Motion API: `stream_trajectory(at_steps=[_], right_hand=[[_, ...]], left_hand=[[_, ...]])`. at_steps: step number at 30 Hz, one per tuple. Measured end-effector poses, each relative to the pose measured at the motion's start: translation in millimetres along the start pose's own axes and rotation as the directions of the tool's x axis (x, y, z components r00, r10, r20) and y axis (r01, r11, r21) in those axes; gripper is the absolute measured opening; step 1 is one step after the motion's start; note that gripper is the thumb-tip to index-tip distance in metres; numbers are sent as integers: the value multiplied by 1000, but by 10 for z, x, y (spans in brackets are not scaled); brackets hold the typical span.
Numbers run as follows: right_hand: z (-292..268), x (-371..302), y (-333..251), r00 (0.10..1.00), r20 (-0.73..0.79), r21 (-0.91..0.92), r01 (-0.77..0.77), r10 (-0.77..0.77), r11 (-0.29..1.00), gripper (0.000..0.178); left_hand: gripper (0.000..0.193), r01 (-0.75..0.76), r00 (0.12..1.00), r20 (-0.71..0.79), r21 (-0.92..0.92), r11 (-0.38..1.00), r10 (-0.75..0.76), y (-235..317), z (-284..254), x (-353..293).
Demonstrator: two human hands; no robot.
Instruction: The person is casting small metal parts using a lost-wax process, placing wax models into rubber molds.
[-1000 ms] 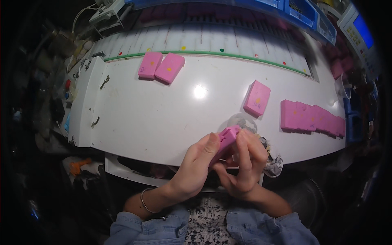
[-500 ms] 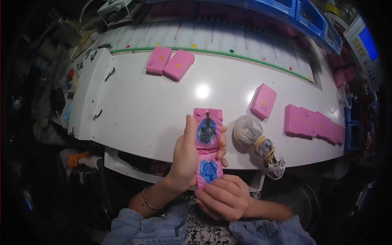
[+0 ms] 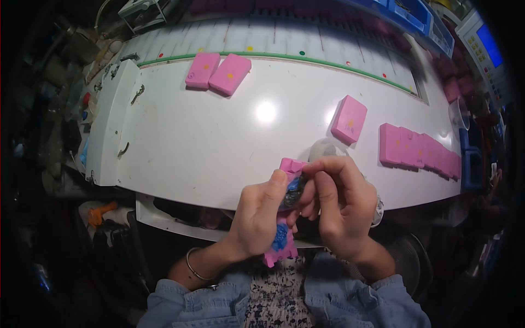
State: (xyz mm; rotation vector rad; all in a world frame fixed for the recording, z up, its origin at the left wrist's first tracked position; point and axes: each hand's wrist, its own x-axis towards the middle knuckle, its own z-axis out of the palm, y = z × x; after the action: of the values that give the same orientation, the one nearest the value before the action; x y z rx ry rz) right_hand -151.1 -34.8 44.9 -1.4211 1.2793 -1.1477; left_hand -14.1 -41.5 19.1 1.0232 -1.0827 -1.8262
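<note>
My left hand [image 3: 252, 216] is closed around an opened pink rubber mould [image 3: 285, 253], its thumb lying along the upper half. That half is tilted and bent, with blue staining around a dark round piece [image 3: 294, 195]. The lower half hangs below my fingers and shows a blue textured round impression [image 3: 280, 236]. At the upper half's right edge, my right hand [image 3: 353, 213] has its fingers curled together, the fingertips touching or very near the mould. Whatever sits between those fingertips is hidden.
Behind my right hand is a tied whitish cloth pouch [image 3: 322, 147], mostly covered. Pink blocks lie about the white table [image 3: 186, 147]: a pair [image 3: 231, 75] at far left, a single one [image 3: 349, 120] and a leaning row [image 3: 404, 146] at right. Blue bins [image 3: 407, 19] stand at the back.
My right hand has left the mould's lower end and risen to its upper right edge. The upper half has turned and bent, and the lower flap now hangs free. The view has shifted slightly.
</note>
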Motion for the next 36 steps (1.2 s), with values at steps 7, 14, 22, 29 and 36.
stream_trajectory(at_steps=[7, 14, 22, 29, 36], right_hand=[[-57, 8, -11, 988, 22, 327, -152, 153, 933, 6], [-180, 30, 11, 956, 185, 113, -253, 230, 961, 8], [-218, 44, 25, 948, 214, 197, -278, 236, 940, 6], [-256, 27, 45, 935, 251, 324, -325, 250, 888, 5], [-338, 38, 101, 903, 315, 389, -403, 292, 828, 6]], left_hand=[[57, 28, 998, 57, 60, 998, -32, 40, -91, 43], [58, 65, 996, 47, 107, 992, -70, 17, -60, 41], [59, 45, 997, 59, 90, 995, -50, 16, -40, 81], [60, 134, 987, 91, -12, 991, -132, 3, -26, 116], [59, 217, 969, 156, -159, 963, -193, -18, -35, 130]])
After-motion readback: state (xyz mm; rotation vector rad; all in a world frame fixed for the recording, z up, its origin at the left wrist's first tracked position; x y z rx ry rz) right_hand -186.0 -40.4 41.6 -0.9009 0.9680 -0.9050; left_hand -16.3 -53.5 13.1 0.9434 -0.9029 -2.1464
